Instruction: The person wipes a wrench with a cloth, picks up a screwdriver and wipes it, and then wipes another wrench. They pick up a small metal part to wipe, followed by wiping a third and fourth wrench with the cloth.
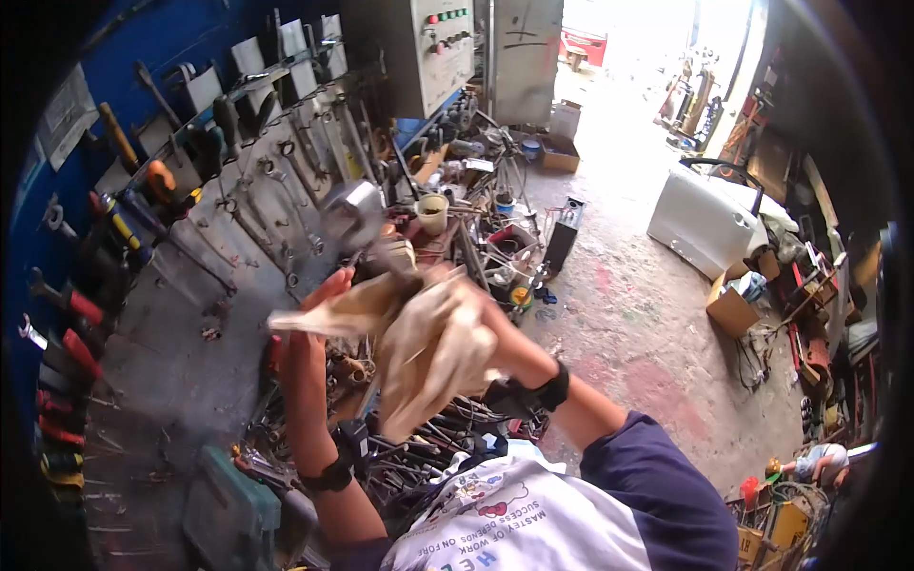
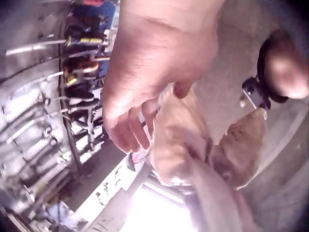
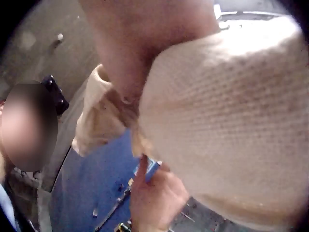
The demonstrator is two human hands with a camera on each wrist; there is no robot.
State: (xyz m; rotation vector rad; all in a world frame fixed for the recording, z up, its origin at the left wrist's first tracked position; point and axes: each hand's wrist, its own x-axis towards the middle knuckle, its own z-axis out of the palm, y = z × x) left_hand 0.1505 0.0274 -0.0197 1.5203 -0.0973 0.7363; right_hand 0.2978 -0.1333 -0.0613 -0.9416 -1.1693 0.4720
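Observation:
A cream knitted cloth [image 1: 433, 347] hangs in loose folds between the two hands. My left hand [image 1: 319, 309] is at its left end; in the left wrist view the thumb presses on the cloth [image 2: 176, 130] and the fingers curl behind it. My right hand [image 1: 471, 300] holds the cloth from the right, its fingers mostly hidden under the fabric. Close up in the right wrist view, the cloth [image 3: 227, 116] covers much of the frame, with a rolled edge beside the wrist. A blurred silver rounded thing [image 1: 357, 211] shows just beyond the fingers.
Wrenches [image 1: 257, 205] and screwdrivers hang along the wall rack at left. A green case [image 1: 228, 514] stands low by the left arm. Metal parts and rods pile up under the hands. A control cabinet [image 1: 443, 57] is behind; a white box-like thing [image 1: 700, 224] stands on the floor.

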